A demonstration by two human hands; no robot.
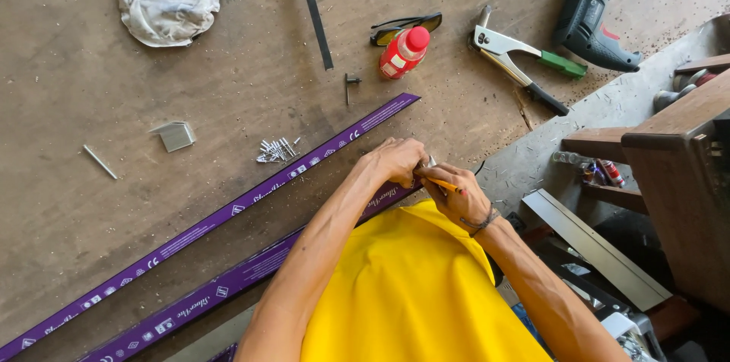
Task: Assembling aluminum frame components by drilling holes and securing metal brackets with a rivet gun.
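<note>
While the left hand (397,160) pins the purple strip (228,217) steady, the right hand (460,196), just beside, pinches a pencil (443,185) (both closed); rivets (277,150) lie left.

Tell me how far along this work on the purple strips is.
Done: two purple strips lie laid out on the workbench, rivets tipped out beside them. In hand: left hand and right hand meet over a strip's end, the right holding an orange pencil. Left: rivet gun and drill lie untouched.
</note>
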